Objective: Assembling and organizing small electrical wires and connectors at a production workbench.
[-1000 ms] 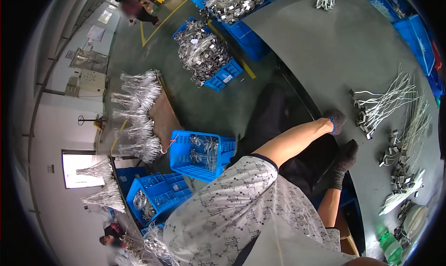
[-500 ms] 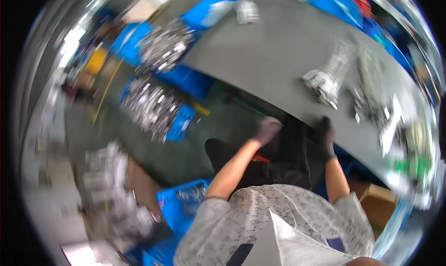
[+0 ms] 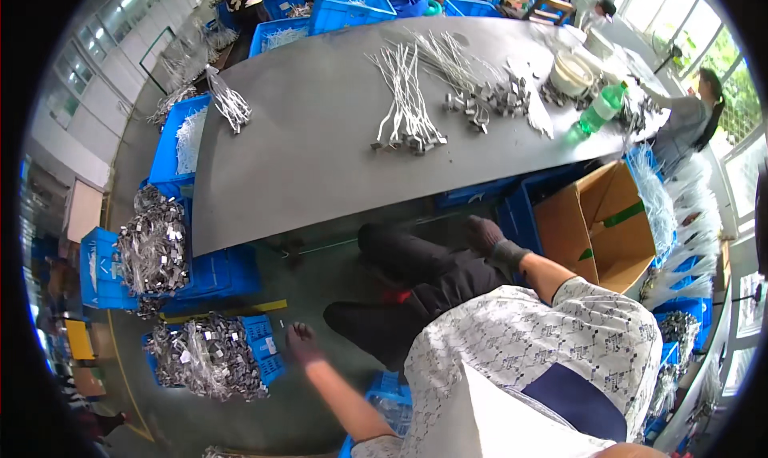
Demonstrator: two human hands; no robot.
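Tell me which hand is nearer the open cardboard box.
Right. The right hand hangs just left of the cardboard box, beside the blue crate next to it. The left hand is far off, low near a blue crate of metal parts.

Person's clothing: short-sleeved shirt point(image 3: 552, 338), white-grey ground with a small dark repeating print; sleeves end above the elbows. A dark blue patch shows on the shirt at 5 o'clock, next to a plain pale panel. Trousers point(image 3: 424, 282) black. Left grip point(image 3: 302, 342) wears a dark knit glove. Right grip point(image 3: 488, 236) wears a dark grey knit glove with a ribbed cuff at the wrist. Forearms bare.
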